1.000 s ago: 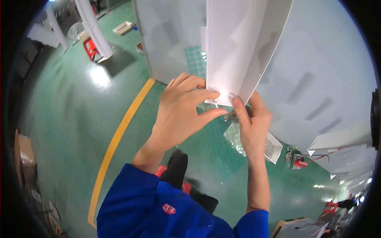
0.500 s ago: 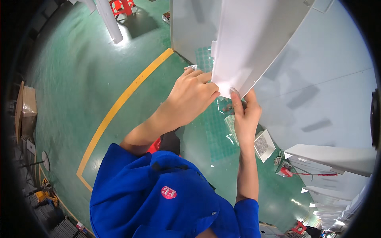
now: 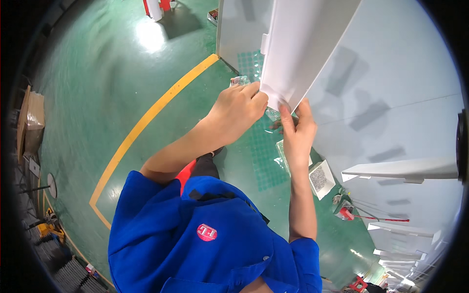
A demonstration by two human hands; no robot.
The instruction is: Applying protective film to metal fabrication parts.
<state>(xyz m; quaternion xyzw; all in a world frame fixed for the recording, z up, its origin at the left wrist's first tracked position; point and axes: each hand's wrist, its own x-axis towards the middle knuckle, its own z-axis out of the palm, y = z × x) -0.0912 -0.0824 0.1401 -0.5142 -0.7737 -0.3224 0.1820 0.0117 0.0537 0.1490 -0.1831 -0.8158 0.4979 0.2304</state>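
A long white folded panel (image 3: 298, 46) slopes up and away from me in front of the pale grey wall. At its near end, my left hand (image 3: 240, 110) has its fingers curled together against the left corner, pinching the edge. My right hand (image 3: 299, 134) grips the right corner, its thumb on the inner face. The other right fingers are partly hidden behind the panel. A small tab juts from the panel's left edge.
A pale grey wall (image 3: 410, 73) rises at the right, with another white folded panel (image 3: 400, 169) jutting from it. On the green floor (image 3: 146, 93) are a yellow line (image 3: 151, 124), a dotted clear sheet (image 3: 266, 168), a white box of small pieces (image 3: 321, 180) and a red-handled tool (image 3: 348, 213).
The view has shifted slightly. Both hands and the panel's near end sit a little higher in the picture, and my right thumb has moved slightly on the panel. Both hands keep their hold.
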